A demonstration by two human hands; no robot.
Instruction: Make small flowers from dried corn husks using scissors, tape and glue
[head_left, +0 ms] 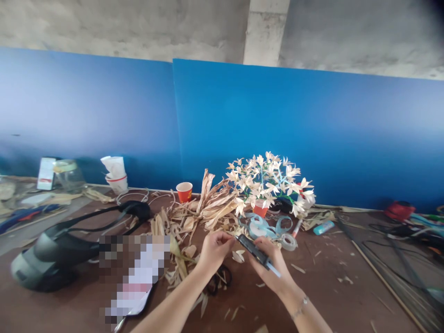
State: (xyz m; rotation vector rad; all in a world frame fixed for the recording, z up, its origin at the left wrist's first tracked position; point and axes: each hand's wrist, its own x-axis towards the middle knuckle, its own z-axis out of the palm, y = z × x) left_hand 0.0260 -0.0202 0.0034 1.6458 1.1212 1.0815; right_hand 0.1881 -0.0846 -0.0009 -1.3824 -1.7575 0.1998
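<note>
Glue gun [254,249], clamped in the right hand [269,264], sits nearer than the bouquet [268,181]; whether the left hand [215,250] holds anything cannot be told. Bouquet looks largely assembled; husks [220,206] left of it seem unworked.

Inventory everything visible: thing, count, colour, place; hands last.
Flowers: many, cream, back right
Paper cups: two, red, left of and below flowers
Husks: many, tan, mid-table
Ribbon: coils, light blue, before flowers
Tape roll: one, clear, beside ribbon
Small item: one, teal, right side
Glue gun: one, black, in right hand
Headset: one, grey-black, left
Pixelated item: one, whitish, beside headset
White cup: one, white, back left
Jar: one, clear, back left
Slab: one, white, beside jar
Cables: several, black, right
Red object: one, red, far right
Partition: two panels, blue, behind table
Wall: one, grey, behind partition
Table: one, brown, beneath
Bracelet: one, silvery, right wrist
Left hand: one, bare, near gun's tip
Right hand: one, bare, holding gun
</note>
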